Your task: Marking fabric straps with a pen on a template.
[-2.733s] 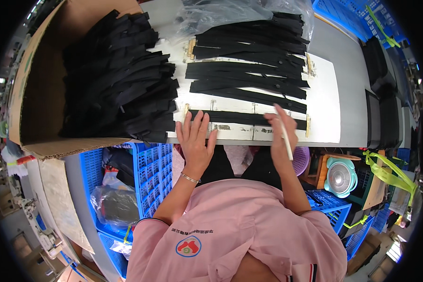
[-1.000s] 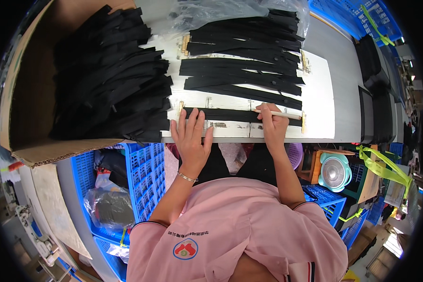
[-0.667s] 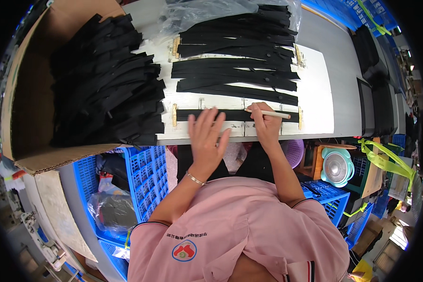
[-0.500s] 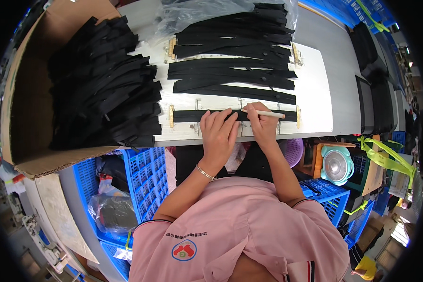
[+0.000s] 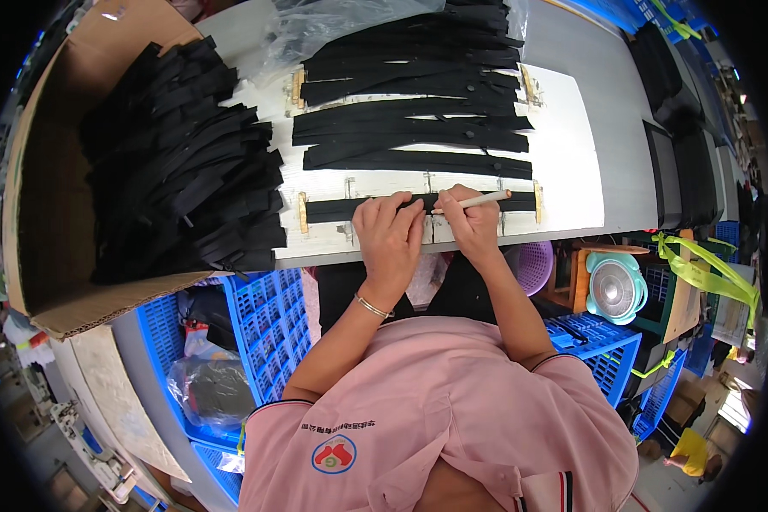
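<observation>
A black zipper strip (image 5: 333, 210) lies straight across a white marked board (image 5: 563, 145), between a small wooden stop (image 5: 303, 212) on its left and another wooden stop (image 5: 538, 202) on its right. My left hand (image 5: 388, 239) presses on the strip with its fingers laid out over it. In my right hand (image 5: 472, 224), thumb and fingers close round a white pen (image 5: 491, 198). The pen's tip is at the strip's near edge, just right of my left fingertips. More black zipper strips (image 5: 410, 128) lie in rows farther back on the board, some overlapping.
An open cardboard box (image 5: 47, 196) with a heap of black strips (image 5: 179, 162) stands on the left. Clear plastic film (image 5: 316, 34) lies at the back. Blue crates (image 5: 269, 324), a purple basket (image 5: 535, 266) and a teal fan (image 5: 616, 288) are below the table edge.
The pen's tip has shifted from the strip's far edge to its near edge, and the pen slants more. My left hand stays on the strip. The whole view has shifted slightly.
</observation>
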`<state>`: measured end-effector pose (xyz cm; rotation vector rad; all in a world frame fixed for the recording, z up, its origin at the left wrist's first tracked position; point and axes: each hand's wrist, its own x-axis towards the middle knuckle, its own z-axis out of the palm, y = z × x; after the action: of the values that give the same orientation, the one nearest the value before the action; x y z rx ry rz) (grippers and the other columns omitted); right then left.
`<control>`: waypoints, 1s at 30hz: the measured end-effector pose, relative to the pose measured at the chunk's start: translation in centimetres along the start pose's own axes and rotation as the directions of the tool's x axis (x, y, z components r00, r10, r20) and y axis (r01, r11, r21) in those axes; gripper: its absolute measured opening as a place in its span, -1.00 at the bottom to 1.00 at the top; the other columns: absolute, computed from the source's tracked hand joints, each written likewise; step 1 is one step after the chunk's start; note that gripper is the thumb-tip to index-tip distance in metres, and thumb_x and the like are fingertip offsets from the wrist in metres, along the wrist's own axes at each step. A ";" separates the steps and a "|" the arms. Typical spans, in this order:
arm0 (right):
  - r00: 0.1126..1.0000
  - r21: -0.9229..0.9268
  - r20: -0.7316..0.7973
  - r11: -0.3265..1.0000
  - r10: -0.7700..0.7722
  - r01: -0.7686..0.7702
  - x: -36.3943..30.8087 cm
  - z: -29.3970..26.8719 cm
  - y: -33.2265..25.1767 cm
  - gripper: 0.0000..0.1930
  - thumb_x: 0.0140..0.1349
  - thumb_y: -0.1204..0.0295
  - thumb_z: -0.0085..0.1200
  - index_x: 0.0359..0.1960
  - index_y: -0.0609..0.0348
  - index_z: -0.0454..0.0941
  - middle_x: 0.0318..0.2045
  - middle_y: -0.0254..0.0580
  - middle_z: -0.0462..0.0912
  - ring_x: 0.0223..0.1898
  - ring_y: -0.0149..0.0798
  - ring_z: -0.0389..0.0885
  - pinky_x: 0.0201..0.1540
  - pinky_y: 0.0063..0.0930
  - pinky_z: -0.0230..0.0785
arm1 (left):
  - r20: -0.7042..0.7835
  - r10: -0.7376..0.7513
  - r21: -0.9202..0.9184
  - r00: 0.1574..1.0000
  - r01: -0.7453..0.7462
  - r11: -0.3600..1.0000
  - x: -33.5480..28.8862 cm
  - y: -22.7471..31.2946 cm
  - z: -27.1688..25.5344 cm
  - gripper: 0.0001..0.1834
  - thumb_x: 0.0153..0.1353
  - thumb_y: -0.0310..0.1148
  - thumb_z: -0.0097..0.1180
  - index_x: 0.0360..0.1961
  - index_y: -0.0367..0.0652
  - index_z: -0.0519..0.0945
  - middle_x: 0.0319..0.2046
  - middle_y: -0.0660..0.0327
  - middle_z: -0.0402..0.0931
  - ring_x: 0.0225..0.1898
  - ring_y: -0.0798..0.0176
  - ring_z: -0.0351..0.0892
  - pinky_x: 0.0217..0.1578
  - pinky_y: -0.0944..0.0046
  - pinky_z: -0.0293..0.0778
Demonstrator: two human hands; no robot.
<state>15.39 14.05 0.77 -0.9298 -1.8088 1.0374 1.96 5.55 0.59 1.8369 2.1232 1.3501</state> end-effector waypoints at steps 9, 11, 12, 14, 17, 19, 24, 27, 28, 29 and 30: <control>0.992 -0.151 0.076 0.983 -0.096 0.107 -0.2 -0.9 0.2 -0.76 0.35 0.52 0.13 -0.52 0.33 0.62 -0.59 -0.16 0.67 -0.60 -0.29 0.62 -0.51 -0.43 0.38 | 0.008 0.016 0.023 1.000 -0.016 1.000 0.0 0.0 0.1 -0.80 0.12 -0.46 0.38 -0.20 -0.12 0.74 -0.11 0.25 0.65 -0.02 0.10 0.53 0.14 0.04 0.30; 0.996 0.098 -0.001 0.991 0.089 -0.088 -0.7 -1.8 -0.4 -0.76 0.38 0.49 0.11 -0.48 0.34 0.63 -0.58 -0.20 0.66 -0.55 -0.37 0.60 -0.48 -0.45 0.37 | 0.011 0.013 0.027 1.000 -0.013 1.000 -0.1 -0.3 0.2 -0.81 0.13 -0.46 0.39 -0.19 -0.11 0.74 -0.11 0.25 0.65 -0.03 0.10 0.53 0.13 0.05 0.30; 0.996 0.093 -0.012 0.992 0.088 -0.086 -0.8 -2.8 -0.2 -0.76 0.38 0.49 0.11 -0.48 0.34 0.63 -0.58 -0.20 0.66 -0.55 -0.37 0.60 -0.48 -0.45 0.37 | 0.013 0.022 0.019 1.000 -0.022 1.000 -0.1 -0.1 0.3 -0.81 0.13 -0.46 0.39 -0.19 -0.11 0.74 -0.11 0.25 0.65 -0.03 0.10 0.53 0.13 0.05 0.30; 0.981 0.147 -0.170 0.987 0.096 -0.071 -1.2 -5.3 0.2 -0.74 0.43 0.46 0.06 -0.41 0.37 0.65 -0.53 -0.21 0.67 -0.50 -0.42 0.59 -0.42 -0.50 0.38 | 0.016 0.018 0.020 1.000 -0.018 1.000 0.0 0.1 0.2 -0.83 0.13 -0.47 0.37 -0.21 -0.16 0.73 -0.10 0.23 0.62 -0.01 0.08 0.51 0.18 -0.02 0.32; 0.942 -0.008 -0.267 0.977 0.203 -0.213 -0.6 -8.2 0.6 -0.72 0.46 0.42 0.04 -0.36 0.38 0.67 -0.50 -0.20 0.68 -0.48 -0.42 0.56 -0.38 -0.53 0.38 | 0.023 0.000 0.029 1.000 0.000 1.000 0.1 0.3 0.1 -0.83 0.14 -0.48 0.37 -0.22 -0.15 0.73 -0.10 0.23 0.62 -0.01 0.07 0.51 0.18 -0.02 0.31; 0.933 -0.006 -0.275 0.970 0.232 -0.243 -0.6 -8.9 1.2 -0.69 0.49 0.38 0.03 -0.36 0.34 0.68 -0.50 -0.27 0.64 -0.47 -0.49 0.50 -0.39 -0.57 0.31 | 0.024 0.003 0.034 1.000 -0.004 0.999 0.0 0.6 0.4 -0.83 0.14 -0.48 0.36 -0.21 -0.15 0.73 -0.10 0.23 0.62 -0.01 0.07 0.51 0.18 -0.04 0.31; 0.947 -0.025 -0.252 0.977 0.198 -0.211 -0.9 -9.4 2.7 -0.68 0.52 0.35 0.02 -0.33 0.31 0.68 -0.50 -0.34 0.61 -0.44 -0.55 0.45 -0.39 -0.61 0.24 | 0.077 0.036 -0.081 0.996 -0.030 0.996 1.3 3.5 2.6 -0.81 0.16 -0.47 0.34 -0.17 -0.15 0.72 -0.09 0.22 0.61 -0.01 0.06 0.51 0.18 -0.06 0.31; 0.949 0.006 -0.248 0.979 0.197 -0.201 -0.7 -9.1 2.4 -0.71 0.48 0.38 0.07 -0.35 0.34 0.66 -0.52 -0.24 0.64 -0.46 -0.43 0.56 -0.38 -0.49 0.37 | 0.093 0.121 -0.166 0.988 -0.104 0.981 2.5 5.7 4.8 -0.82 0.15 -0.46 0.35 -0.19 -0.14 0.74 -0.10 0.24 0.64 -0.01 0.09 0.53 0.16 0.02 0.33; 0.947 0.007 -0.253 0.980 0.196 -0.201 -0.7 -9.1 2.5 -0.71 0.48 0.38 0.07 -0.35 0.34 0.66 -0.52 -0.24 0.64 -0.46 -0.43 0.56 -0.38 -0.49 0.37 | 0.094 0.125 -0.167 0.988 -0.108 0.980 2.7 5.9 5.5 -0.82 0.15 -0.46 0.35 -0.19 -0.14 0.74 -0.10 0.24 0.64 -0.01 0.09 0.53 0.16 0.02 0.33; 0.948 0.009 -0.243 0.977 0.207 -0.211 -0.7 -9.0 2.8 -0.72 0.48 0.38 0.07 -0.35 0.33 0.66 -0.52 -0.24 0.64 -0.47 -0.42 0.56 -0.39 -0.49 0.37 | 0.104 0.131 -0.174 0.986 -0.112 0.978 2.9 6.1 6.1 -0.83 0.14 -0.46 0.36 -0.20 -0.14 0.74 -0.11 0.24 0.64 -0.01 0.09 0.53 0.15 0.03 0.33; 0.947 0.010 -0.235 0.975 0.219 -0.223 -0.8 -9.0 2.9 -0.72 0.48 0.37 0.07 -0.34 0.33 0.66 -0.52 -0.24 0.64 -0.47 -0.42 0.57 -0.39 -0.48 0.37 | 0.115 0.138 -0.183 0.984 -0.115 0.976 2.9 6.2 6.7 -0.83 0.14 -0.46 0.36 -0.21 -0.14 0.74 -0.11 0.25 0.64 -0.01 0.09 0.53 0.15 0.04 0.33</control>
<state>24.41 17.03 0.72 -1.2347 -1.5448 1.0017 9.51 11.33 1.64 1.9577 1.7924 1.3544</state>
